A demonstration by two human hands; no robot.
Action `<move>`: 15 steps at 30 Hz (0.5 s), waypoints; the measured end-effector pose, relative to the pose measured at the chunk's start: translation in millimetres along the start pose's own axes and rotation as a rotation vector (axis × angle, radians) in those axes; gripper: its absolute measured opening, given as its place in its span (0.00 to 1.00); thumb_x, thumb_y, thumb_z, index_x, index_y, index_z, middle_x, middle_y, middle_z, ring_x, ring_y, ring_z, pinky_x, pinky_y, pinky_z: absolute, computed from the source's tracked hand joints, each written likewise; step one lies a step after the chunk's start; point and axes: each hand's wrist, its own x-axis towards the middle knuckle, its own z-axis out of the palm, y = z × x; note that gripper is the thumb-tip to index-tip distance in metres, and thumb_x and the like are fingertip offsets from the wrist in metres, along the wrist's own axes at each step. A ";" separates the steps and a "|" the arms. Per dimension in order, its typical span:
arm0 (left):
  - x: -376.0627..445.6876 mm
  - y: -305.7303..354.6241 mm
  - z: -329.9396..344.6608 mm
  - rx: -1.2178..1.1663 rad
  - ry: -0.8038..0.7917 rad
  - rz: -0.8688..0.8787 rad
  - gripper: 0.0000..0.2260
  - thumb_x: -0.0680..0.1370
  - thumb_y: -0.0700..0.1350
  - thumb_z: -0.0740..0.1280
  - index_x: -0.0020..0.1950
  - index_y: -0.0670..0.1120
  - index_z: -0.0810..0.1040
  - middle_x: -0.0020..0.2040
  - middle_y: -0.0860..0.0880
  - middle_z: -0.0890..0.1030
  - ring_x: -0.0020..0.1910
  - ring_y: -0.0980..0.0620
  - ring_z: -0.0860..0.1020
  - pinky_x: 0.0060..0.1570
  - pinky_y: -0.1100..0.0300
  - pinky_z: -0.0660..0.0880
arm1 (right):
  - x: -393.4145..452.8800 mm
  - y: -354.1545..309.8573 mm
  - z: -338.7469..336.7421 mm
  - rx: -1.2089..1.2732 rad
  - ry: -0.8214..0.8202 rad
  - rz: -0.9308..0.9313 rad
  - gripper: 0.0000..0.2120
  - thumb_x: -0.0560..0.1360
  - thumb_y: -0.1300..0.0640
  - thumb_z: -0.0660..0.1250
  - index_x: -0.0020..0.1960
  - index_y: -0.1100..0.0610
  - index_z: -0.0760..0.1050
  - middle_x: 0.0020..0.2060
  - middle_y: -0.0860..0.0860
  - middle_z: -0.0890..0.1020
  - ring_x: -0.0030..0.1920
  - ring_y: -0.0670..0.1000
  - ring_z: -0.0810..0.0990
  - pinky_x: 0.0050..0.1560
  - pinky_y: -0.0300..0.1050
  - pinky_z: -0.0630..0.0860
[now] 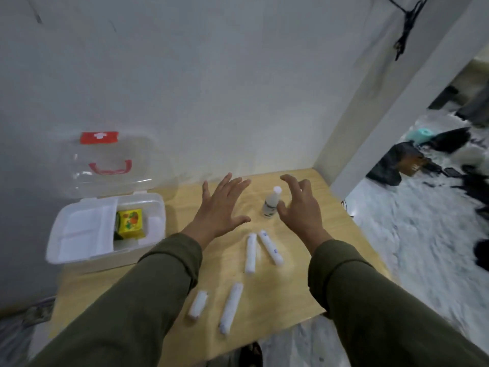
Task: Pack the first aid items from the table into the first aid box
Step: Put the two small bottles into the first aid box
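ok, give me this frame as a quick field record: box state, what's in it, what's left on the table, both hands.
box: first aid box, lid open, on the table's left side
in box: yellow carton
on table: small white bottle, upright; four white rolls, lying flat
left hand: open, fingers spread, holding nothing
right hand: open, beside the bottle, contact unclear
packed so far: carton only, as far as visible

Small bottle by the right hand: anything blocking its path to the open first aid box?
Only the left hand, which hovers spread over the table between the small bottle and the first aid box. The box is open, with a yellow carton inside. The right hand is open beside the bottle.
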 end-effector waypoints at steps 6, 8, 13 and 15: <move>42.2 44.8 41.9 -0.167 -0.004 -0.020 0.28 0.78 0.53 0.63 0.75 0.56 0.55 0.76 0.54 0.59 0.77 0.54 0.49 0.72 0.38 0.45 | 13.6 69.7 2.9 0.001 -0.020 0.060 0.22 0.71 0.58 0.68 0.64 0.52 0.69 0.54 0.56 0.69 0.36 0.56 0.73 0.33 0.41 0.67; 54.7 53.6 51.7 -0.208 -0.004 -0.049 0.26 0.78 0.51 0.63 0.74 0.56 0.58 0.75 0.54 0.61 0.77 0.54 0.51 0.72 0.38 0.45 | 21.8 84.0 6.8 0.007 -0.044 0.055 0.21 0.71 0.58 0.68 0.63 0.52 0.69 0.55 0.56 0.69 0.36 0.55 0.71 0.34 0.42 0.67; 73.3 59.9 73.1 -0.279 0.072 -0.126 0.18 0.80 0.45 0.59 0.69 0.54 0.66 0.72 0.54 0.67 0.76 0.55 0.56 0.72 0.44 0.45 | 38.1 108.9 17.5 0.047 -0.118 0.000 0.18 0.71 0.58 0.66 0.61 0.52 0.69 0.55 0.55 0.70 0.39 0.58 0.76 0.34 0.46 0.73; 78.1 61.1 76.6 -0.297 0.095 -0.149 0.17 0.80 0.44 0.58 0.69 0.53 0.67 0.71 0.53 0.68 0.75 0.54 0.59 0.72 0.47 0.46 | 43.5 115.1 19.9 0.069 -0.143 -0.032 0.16 0.72 0.58 0.66 0.60 0.53 0.70 0.56 0.55 0.71 0.42 0.57 0.78 0.36 0.46 0.76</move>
